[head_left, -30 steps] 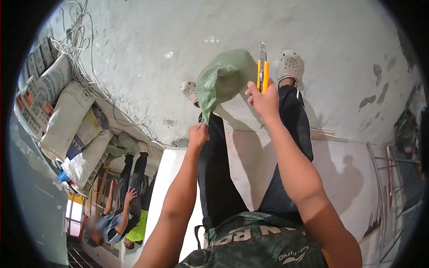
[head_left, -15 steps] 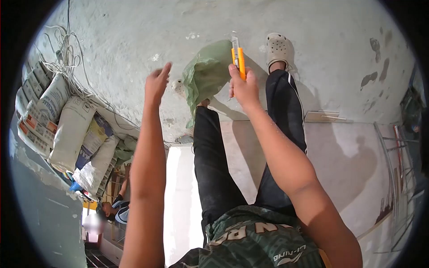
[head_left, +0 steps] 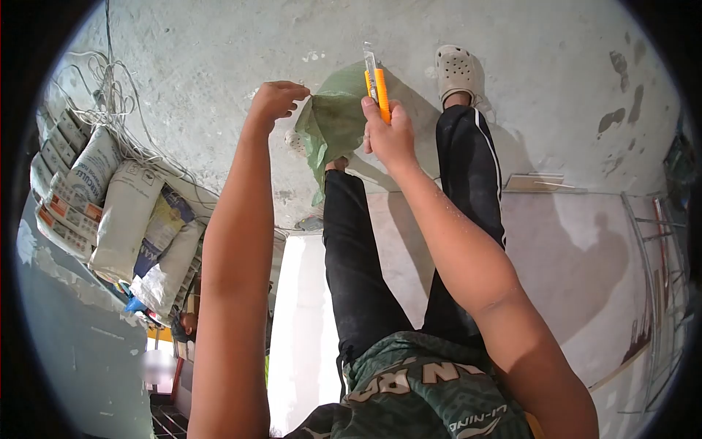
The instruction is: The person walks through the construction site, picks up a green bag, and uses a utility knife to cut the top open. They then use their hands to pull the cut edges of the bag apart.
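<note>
My right hand (head_left: 389, 135) is wrapped round a yellow and clear utility knife (head_left: 377, 89), its tip pointing away from me. A crumpled green plastic bag (head_left: 333, 117) spreads beside and partly behind that hand, over my left foot. At the bag's upper left edge, my left hand (head_left: 278, 102) has its fingers drawn together toward the plastic, seeming to pinch a corner of it.
My beige clog (head_left: 457, 73) stands on the grey floor (head_left: 526, 66). Stacked sacks (head_left: 128, 212) and tangled cables (head_left: 110, 95) lie at the left. A metal frame (head_left: 658, 256) is at the right. Part of another person (head_left: 186, 325) shows lower left.
My left hand has moved up and right to the bag's edge, and its fingers have closed. The knife has shifted slightly left and up. Less of the other person shows.
</note>
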`<state>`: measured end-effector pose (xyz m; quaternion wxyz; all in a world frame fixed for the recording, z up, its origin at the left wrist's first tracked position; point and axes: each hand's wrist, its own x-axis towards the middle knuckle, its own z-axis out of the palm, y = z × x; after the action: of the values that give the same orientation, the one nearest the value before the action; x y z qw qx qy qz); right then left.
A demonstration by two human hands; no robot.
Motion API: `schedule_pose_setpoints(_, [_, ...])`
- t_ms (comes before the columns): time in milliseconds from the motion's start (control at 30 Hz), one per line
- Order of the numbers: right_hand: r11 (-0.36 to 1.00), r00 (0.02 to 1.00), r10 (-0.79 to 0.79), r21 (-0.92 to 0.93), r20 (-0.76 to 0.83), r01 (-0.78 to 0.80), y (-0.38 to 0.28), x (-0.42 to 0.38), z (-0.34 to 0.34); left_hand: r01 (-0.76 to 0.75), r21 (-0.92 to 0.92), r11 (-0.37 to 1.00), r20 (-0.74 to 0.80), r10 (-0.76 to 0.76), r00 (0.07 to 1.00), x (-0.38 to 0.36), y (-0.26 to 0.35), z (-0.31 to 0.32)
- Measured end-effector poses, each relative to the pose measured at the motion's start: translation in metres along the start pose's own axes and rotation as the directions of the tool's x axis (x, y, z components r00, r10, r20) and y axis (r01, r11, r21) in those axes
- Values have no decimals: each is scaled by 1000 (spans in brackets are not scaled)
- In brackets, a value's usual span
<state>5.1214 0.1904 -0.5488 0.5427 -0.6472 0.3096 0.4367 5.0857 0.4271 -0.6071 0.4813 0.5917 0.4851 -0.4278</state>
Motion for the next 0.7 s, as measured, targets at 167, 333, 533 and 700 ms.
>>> schedule_pose_setpoints(167, [1000,1000,-12,-13,-9,12,-1,-1,7,-49,-103,993,-18,48,999,-2,-13,-1])
schedule_pose_setpoints(333, [999,999,-36,12,19,36,5,2,8,-69,-176,982,-10,68,998,-1,-22,4])
schedule_pose_setpoints(533, [998,999,-25,-60,-37,23,3,3,8,-218,-198,956,-71,208,976,-16,-30,18])
schedule_pose_setpoints(700, [996,999,-35,-87,-41,31,3,6,6,-292,-165,942,-378,213,901,-42,-46,38])
